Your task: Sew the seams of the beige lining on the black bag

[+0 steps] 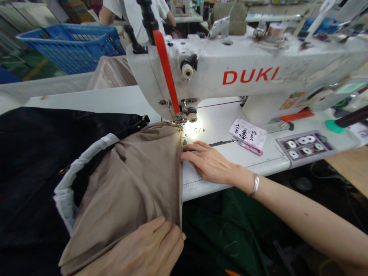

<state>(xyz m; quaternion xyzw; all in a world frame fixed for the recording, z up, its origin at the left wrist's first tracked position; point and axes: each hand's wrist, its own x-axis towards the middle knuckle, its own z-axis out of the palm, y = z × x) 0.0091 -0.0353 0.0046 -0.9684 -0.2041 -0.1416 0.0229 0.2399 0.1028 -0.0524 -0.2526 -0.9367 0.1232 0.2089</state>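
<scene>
Beige lining fabric [138, 172] lies bunched in front of me, its straight right edge running up to the presser foot of the white sewing machine [247, 57]. My left hand [149, 245] is closed on the lower end of that edge, fingers curled over the fabric. My right hand [209, 163] rests on the machine bed just below the needle area, its fingertips closed at the edge of the fabric. The lining belongs to a black bag [34, 153] on the left, which has a strap wrapped in white material [77, 165].
Pink-handled thread snips [248, 146] lie on a handwritten paper [253, 132] right of my hand. A tray of bobbins [306, 134] sits further right. Behind the machine are a blue basket [77, 46] and a person in a white shirt [135, 19].
</scene>
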